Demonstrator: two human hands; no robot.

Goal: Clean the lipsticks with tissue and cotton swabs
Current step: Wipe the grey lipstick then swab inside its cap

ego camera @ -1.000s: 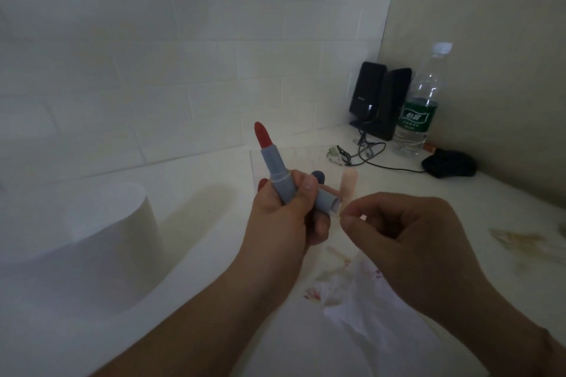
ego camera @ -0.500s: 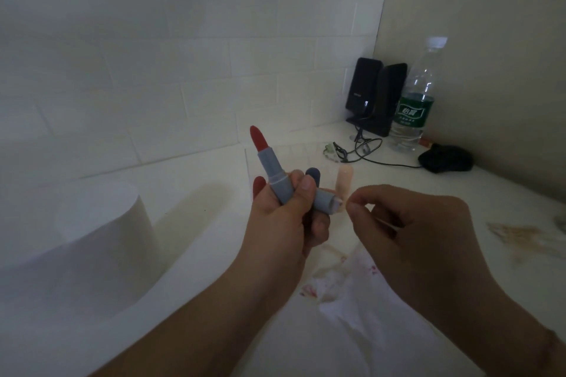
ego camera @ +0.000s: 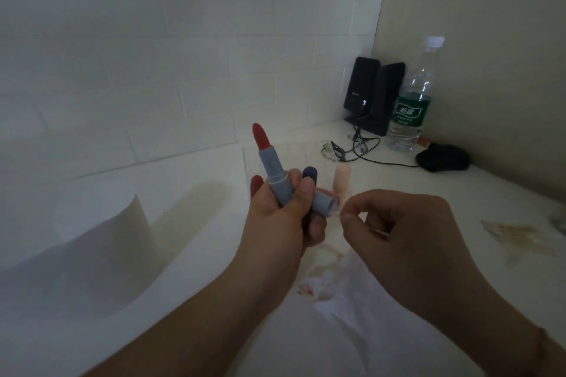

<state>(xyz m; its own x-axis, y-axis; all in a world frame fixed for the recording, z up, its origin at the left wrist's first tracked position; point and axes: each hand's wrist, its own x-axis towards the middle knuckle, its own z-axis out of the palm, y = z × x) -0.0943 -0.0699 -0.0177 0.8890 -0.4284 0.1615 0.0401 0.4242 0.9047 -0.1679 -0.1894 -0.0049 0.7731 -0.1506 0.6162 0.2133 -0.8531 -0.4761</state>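
Note:
My left hand (ego camera: 283, 217) grips a grey-blue lipstick (ego camera: 272, 167) with its red tip up, and also holds the grey-blue cap (ego camera: 324, 202), whose open end points right. My right hand (ego camera: 407, 239) pinches a thin cotton swab (ego camera: 378, 231) with its tip at the cap's opening. A dark blue lipstick (ego camera: 311, 174) and a pale pink one (ego camera: 341, 177) stand behind my left hand in a clear holder (ego camera: 275, 153). A white tissue (ego camera: 352, 291) with red smears lies on the table under my hands.
A toilet paper roll (ego camera: 95, 236) stands at the left. In the far right corner are two black speakers (ego camera: 370, 92), a water bottle (ego camera: 412, 101), a tangled cable (ego camera: 358, 147) and a black mouse (ego camera: 442, 157). Brown stains (ego camera: 517, 232) mark the white table at right.
My right hand and the swab stay at the cap's open end with only small shifts. The view has shifted slightly.

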